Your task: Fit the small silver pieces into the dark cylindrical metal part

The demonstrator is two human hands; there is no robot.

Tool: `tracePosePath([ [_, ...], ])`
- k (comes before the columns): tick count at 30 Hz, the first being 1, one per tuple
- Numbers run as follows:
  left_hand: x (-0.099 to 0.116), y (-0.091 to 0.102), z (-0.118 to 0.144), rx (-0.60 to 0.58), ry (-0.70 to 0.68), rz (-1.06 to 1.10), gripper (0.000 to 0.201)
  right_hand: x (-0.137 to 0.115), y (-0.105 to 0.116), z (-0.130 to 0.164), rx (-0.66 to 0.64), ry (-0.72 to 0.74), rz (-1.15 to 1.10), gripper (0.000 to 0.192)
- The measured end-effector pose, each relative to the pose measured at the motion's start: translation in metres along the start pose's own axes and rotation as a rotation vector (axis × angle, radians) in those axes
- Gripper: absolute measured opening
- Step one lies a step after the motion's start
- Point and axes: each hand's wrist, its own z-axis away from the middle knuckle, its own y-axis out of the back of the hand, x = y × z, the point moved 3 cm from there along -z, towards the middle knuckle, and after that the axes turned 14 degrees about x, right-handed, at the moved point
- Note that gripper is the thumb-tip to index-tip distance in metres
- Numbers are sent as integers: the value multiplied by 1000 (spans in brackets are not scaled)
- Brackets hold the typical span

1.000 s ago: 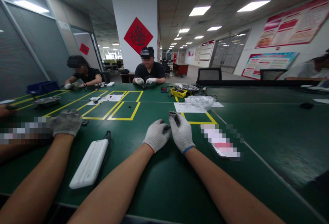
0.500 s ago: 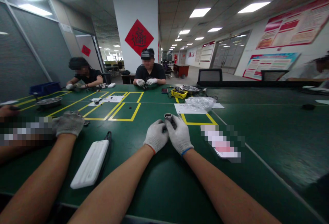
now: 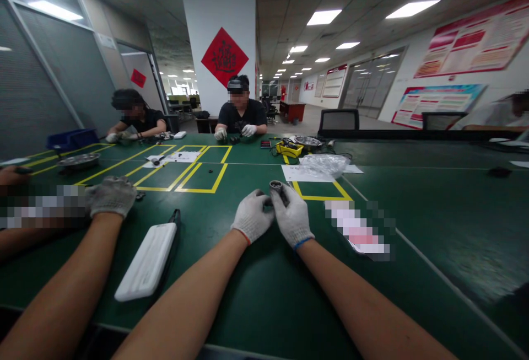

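in the head view, the right hand, in a white knit glove with a blue cuff, has its thumb and fingers closed round a round metal sleeve, its open end facing up. this sleeve sits at twelve o'clock from the wearer. the left hand, gloved with an orange cuff, is just beside it, fingers curled inward; whether they grip its lower part cannot be told. from the hands, a white power bank lies at eight o'clock, a blurred pink-and-white object at three, a clear plastic bag between one and two, and a co-worker's grey-gloved hand at nine, all on the green table.
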Motion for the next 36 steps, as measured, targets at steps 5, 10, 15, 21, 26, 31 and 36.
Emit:
tracePosePath([
  [5,1,-1,-1,-27,-7,9,14,3,1,0,6,-33,11,43],
  [10,2,-1,0,-39,-31,-5,14,-1,3,-1,12,-38,15,41],
  [15,2,-3,1,-75,-63,-29,15,-1,2,0,-1,-52,4,42],
  [21,3,-4,1,-109,-56,-33,18,0,-1,3,27,-6,16,43],
  [26,2,-5,2,-62,-29,-10,18,0,-3,2,22,-8,20,43],
  [31,0,-8,2,-45,-10,14,17,1,-4,2,16,-16,22,44],
  [36,1,-6,2,-30,-2,-6,16,1,-6,3,-10,-41,-1,44],
])
